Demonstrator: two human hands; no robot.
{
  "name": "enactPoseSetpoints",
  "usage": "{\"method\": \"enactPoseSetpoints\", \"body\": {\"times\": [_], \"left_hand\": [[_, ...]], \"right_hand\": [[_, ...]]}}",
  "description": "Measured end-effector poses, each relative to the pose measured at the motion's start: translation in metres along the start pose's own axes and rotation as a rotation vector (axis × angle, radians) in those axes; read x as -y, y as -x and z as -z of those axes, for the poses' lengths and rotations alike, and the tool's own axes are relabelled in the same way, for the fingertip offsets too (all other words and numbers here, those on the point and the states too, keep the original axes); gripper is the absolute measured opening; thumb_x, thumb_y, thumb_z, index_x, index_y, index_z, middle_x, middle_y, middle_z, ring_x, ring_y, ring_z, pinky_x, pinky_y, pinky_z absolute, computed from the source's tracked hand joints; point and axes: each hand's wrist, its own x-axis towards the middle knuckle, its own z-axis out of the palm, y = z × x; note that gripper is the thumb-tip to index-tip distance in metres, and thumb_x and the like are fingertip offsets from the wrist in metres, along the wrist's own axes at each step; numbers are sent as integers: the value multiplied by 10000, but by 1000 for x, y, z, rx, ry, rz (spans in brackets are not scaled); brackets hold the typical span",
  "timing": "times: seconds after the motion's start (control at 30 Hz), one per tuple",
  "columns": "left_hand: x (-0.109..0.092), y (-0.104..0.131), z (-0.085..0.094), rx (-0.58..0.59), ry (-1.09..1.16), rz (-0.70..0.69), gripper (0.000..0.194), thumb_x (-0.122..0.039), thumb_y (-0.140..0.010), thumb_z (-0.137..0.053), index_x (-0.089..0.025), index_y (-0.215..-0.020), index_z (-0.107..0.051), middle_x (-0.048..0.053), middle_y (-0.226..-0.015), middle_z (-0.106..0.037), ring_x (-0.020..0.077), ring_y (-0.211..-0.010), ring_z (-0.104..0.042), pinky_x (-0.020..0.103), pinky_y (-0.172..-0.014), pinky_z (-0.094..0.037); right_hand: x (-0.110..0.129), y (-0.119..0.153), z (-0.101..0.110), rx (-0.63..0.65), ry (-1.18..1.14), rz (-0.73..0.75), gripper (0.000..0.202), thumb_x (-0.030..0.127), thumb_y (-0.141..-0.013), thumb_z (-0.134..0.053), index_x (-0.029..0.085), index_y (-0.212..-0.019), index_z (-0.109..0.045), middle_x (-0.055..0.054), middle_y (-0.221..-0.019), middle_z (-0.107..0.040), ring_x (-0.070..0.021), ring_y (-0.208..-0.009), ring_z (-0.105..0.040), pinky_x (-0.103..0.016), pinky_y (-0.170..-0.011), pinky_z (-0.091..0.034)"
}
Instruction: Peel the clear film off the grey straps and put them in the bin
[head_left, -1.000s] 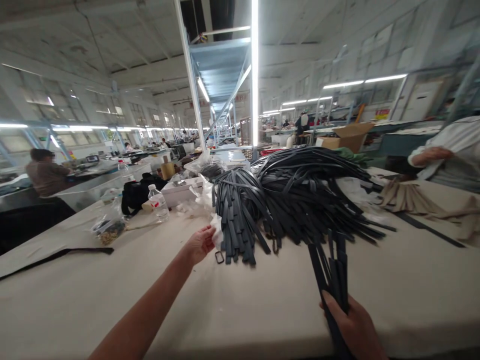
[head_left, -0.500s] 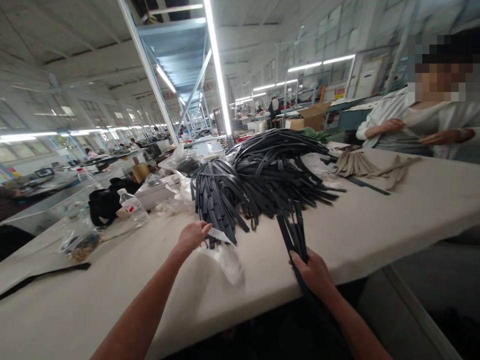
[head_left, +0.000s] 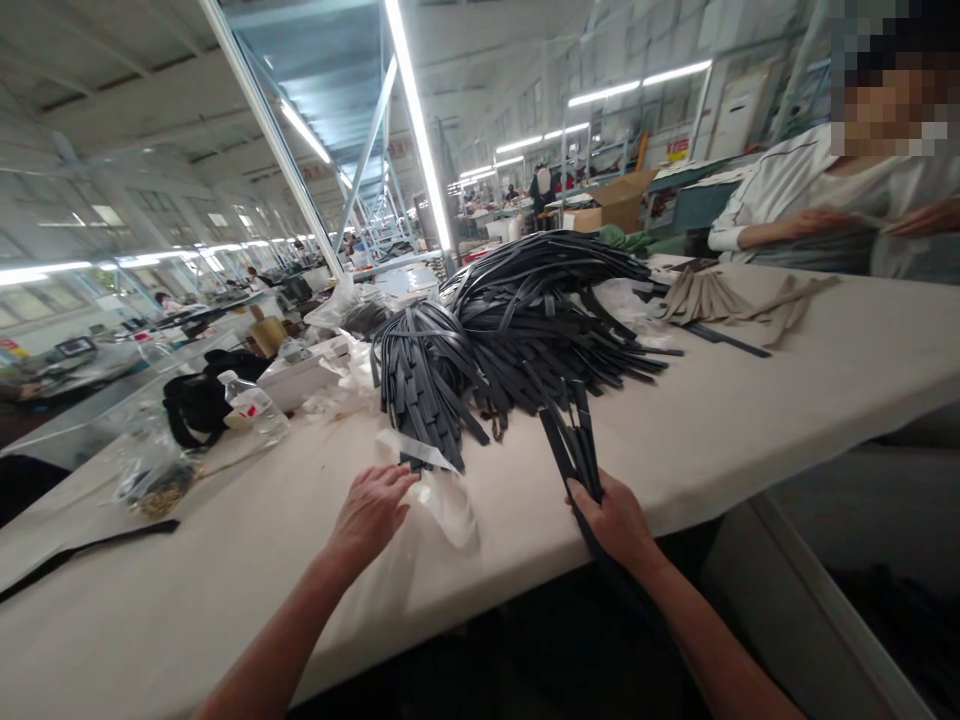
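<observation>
Long factory hall, strip lights running away overhead, and a wide worktop (head_left: 750,420) covered in pale cloth fills the foreground. At its near edge the person's right hand (head_left: 616,520) is closed around a bunch of black straps (head_left: 574,440), whose lower ends hang over the edge and out of sight while the upper ends fan toward the big heap of black straps (head_left: 525,320) in the middle of the worktop. The left hand (head_left: 367,512) lies just beside it, fingers curled and pinching a clear plastic bag (head_left: 442,495) that pokes out from under a smaller stack of straps (head_left: 420,385). The straps look flat, narrow, stiff and matte, like cut leather or coated webbing; the bag is thin, crinkled and slippery. The risk seems plain: tug that bag and the stack on it may slide or spill toward the edge; and the held bunch, mostly overhanging, could slip through the grip or snag the heap and drag loose pieces along. Toward the far left side stand a plastic water bottle (head_left: 251,405) and a black bag (head_left: 196,405). At the far right corner a co-worker's hand (head_left: 821,222) works near beige straps (head_left: 720,297).
</observation>
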Motion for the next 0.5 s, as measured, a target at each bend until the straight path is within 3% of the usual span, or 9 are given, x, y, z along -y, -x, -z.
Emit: {"method": "enactPoseSetpoints", "body": {"times": [0.13, 0.2, 0.27, 0.37, 0.43, 0.5], "left_hand": [[0, -12, 9, 131, 234, 140, 199, -93, -810, -558, -137, -887, -736, 179, -1084, -720, 347, -1135, -596, 573, -1082, -306], [-5, -17, 19, 208, 334, 167, 195, -164, -830, -552, -142, -729, -717, 149, -868, -745, 315, -952, -670, 532, -994, -420], [-12, -21, 31, 295, 441, 146, 247, -285, -857, -546, -155, -721, -707, 98, -761, -739, 247, -771, -695, 411, -833, -532], [-33, -25, 39, 337, 993, 248, 273, -403, -840, -563, -156, -812, -676, 64, -761, -730, 167, -633, -673, 283, -653, -551], [-54, -23, 30, 265, 1469, 429, 251, -408, -777, -644, -159, -804, -633, 47, -750, -710, 138, -584, -646, 260, -615, -543], [-78, -16, 12, 207, 1713, 568, 279, -420, -724, -712, -167, -791, -615, 29, -743, -698, 122, -551, -622, 256, -598, -538]], "right_hand": [[-1, 1, 1, 2, -21, -2, 248, 431, -823, -446, 223, -812, -580, -44, -684, -687, -257, -693, -640, -357, -675, -424], [0, 1, 1, 5, -40, -5, 246, 429, -823, -456, 221, -794, -584, -46, -678, -686, -255, -688, -633, -357, -667, -421], [1, 0, 1, 9, -70, -7, 244, 424, -822, -469, 218, -770, -589, -46, -674, -685, -249, -682, -627, -356, -662, -418], [3, -2, 3, 12, -139, -25, 253, 427, -815, -494, 209, -753, -605, -43, -657, -678, -234, -652, -616, -351, -648, -421], [3, 0, 5, 23, -209, -60, 276, 447, -804, -514, 195, -766, -621, -46, -656, -679, -224, -623, -614, -338, -610, -432], [4, 8, 10, 48, -292, -116, 330, 485, -802, -533, 176, -754, -637, -49, -628, -666, -211, -574, -601, -319, -548, -433]]}}
